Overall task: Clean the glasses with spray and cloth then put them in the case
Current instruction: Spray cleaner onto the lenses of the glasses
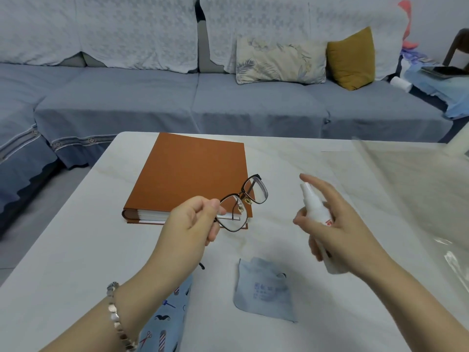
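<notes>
My left hand [194,221] pinches the dark-framed glasses [243,203] at one end of the frame and holds them up over the table, lenses facing right. My right hand [335,219] grips a small white spray bottle [317,208], its nozzle pointed left toward the glasses and the forefinger raised above the top. A light blue cleaning cloth [264,290] lies flat on the table below both hands. A blue patterned glasses case [170,316] lies under my left forearm, partly hidden.
A thick brown-covered book [193,171] lies on the white table [76,250] behind the glasses. Clear plastic sheeting [418,189] covers the table's right side. A blue sofa [228,102] with cushions stands beyond the far edge.
</notes>
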